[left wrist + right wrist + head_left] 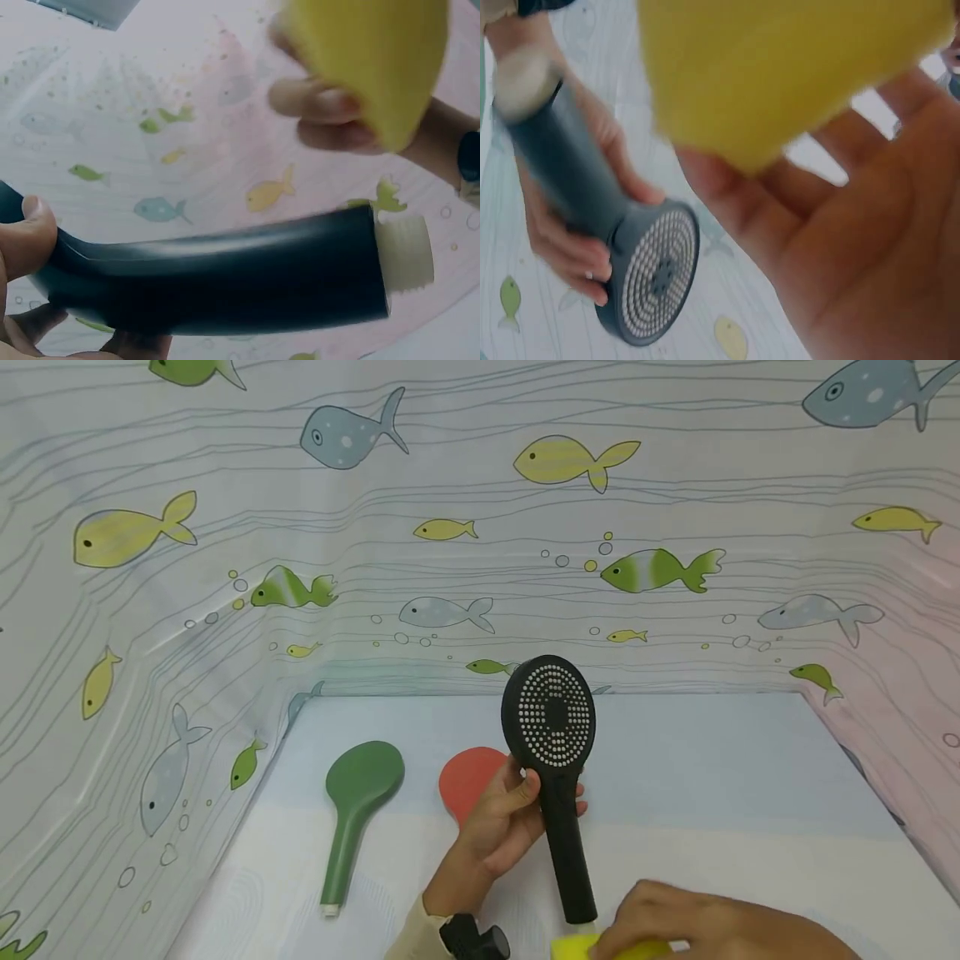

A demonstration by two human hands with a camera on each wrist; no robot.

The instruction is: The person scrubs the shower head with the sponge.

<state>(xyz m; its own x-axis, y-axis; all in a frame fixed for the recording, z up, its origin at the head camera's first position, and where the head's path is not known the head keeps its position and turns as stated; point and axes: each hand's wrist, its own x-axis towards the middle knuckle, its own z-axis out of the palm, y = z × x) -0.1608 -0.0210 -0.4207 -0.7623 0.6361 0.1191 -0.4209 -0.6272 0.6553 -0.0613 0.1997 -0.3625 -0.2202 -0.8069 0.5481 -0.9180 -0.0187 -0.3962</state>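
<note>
My left hand (517, 810) grips a black shower head (551, 718) by the neck and holds it upright, its nozzle face towards me. The handle (225, 277) ends in a white threaded fitting (405, 251). My right hand (697, 927) holds a yellow sponge (600, 948) at the bottom edge, just right of the handle's lower end and apart from it. In the right wrist view the sponge (780, 67) lies against my fingers, with the black shower head (652, 277) beyond. In the left wrist view the sponge (367, 60) hovers above the handle.
A green shower head (352, 810) lies face down on the pale table (712, 777) at the left. A red one (468, 777) lies partly hidden behind my left hand. A fish-print curtain (480, 527) walls in the table on three sides.
</note>
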